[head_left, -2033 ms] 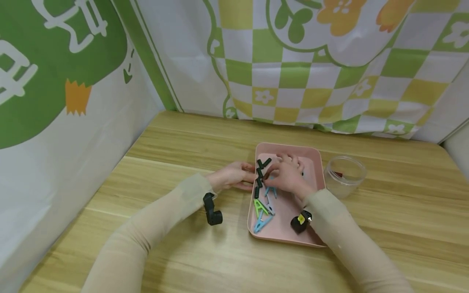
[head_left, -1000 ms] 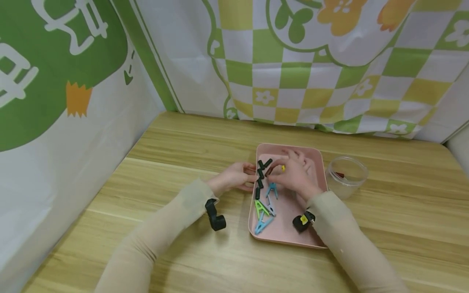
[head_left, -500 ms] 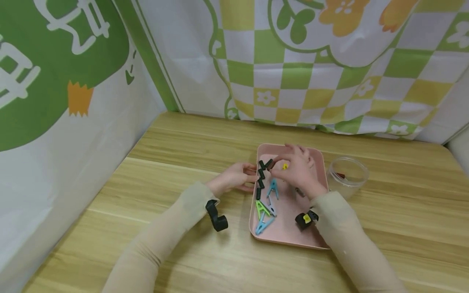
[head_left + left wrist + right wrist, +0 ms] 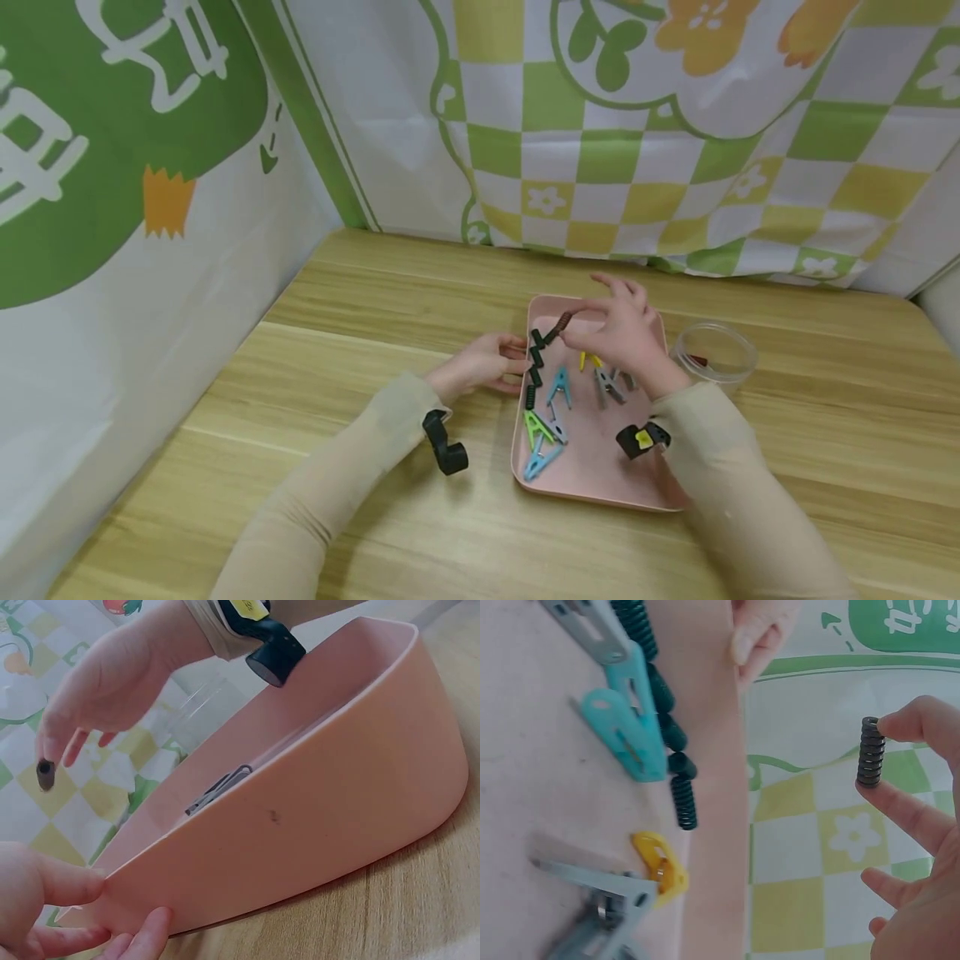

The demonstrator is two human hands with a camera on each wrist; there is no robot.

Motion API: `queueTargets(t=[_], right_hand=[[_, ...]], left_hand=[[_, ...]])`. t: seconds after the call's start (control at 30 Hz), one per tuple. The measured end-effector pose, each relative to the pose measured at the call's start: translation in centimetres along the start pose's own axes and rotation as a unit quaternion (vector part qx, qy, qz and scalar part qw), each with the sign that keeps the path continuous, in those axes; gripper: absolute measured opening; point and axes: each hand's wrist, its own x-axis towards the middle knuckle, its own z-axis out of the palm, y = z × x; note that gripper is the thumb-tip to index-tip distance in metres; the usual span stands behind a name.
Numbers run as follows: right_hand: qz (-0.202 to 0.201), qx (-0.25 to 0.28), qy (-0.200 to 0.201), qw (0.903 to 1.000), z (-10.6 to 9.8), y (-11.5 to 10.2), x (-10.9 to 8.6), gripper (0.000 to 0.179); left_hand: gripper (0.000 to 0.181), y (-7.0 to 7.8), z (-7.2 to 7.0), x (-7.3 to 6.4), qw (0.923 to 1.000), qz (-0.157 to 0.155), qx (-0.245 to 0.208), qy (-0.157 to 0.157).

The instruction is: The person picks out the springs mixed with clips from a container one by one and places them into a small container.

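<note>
My right hand (image 4: 622, 329) pinches a brown coil spring (image 4: 564, 322) end to end between thumb and index finger; the other fingers spread away. This spring (image 4: 870, 752) is raised above the far end of the pink tray (image 4: 592, 467). Along the tray's left wall runs a zigzag line of dark green springs (image 4: 536, 357). My left hand (image 4: 483, 361) touches the outside of that wall, the thumb tip at the rim in the left wrist view. Clothespins lie in the tray: light blue (image 4: 559, 387), green (image 4: 536, 428), yellow (image 4: 590, 360) and grey (image 4: 609, 385).
A clear round jar (image 4: 716, 358) stands right of the tray, with a small brown piece (image 4: 697, 360) inside. Both wrists carry black cameras (image 4: 444, 446). A printed cloth (image 4: 570, 167) hangs behind the wooden table (image 4: 390, 333), and another covers the left side.
Over the last two seconds my right hand has lifted the brown spring from the left side of the tray toward its far end, uncovering the yellow and grey clothespins. My left hand stays put.
</note>
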Motion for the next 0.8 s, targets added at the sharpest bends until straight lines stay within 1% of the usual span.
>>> queueTargets(t=[0.1,0.3,0.6,0.8], right_hand=[[0.002,-0.002,0.004,1.0,-0.5,-0.3,-0.1,0.031],[-0.02,0.01,0.018,0.9996,-1.7,-0.7,-0.4,0.027],[-0.042,0.009,0.012,0.999,-3.1,-1.2,-1.2,0.025],[-0.064,0.002,0.032,0.9975,-4.1,-1.3,-1.8,0.024]], left_hand=[[0.049,-0.1,0.0,0.0,1.0,-0.004,0.0,0.002],[0.049,0.1,0.0,-0.1,1.0,-0.002,0.006,-0.001],[0.049,-0.1,0.1,0.0,0.9999,-0.001,0.01,0.008],[0.049,-0.1,0.2,0.0,0.9998,0.003,0.015,0.011]])
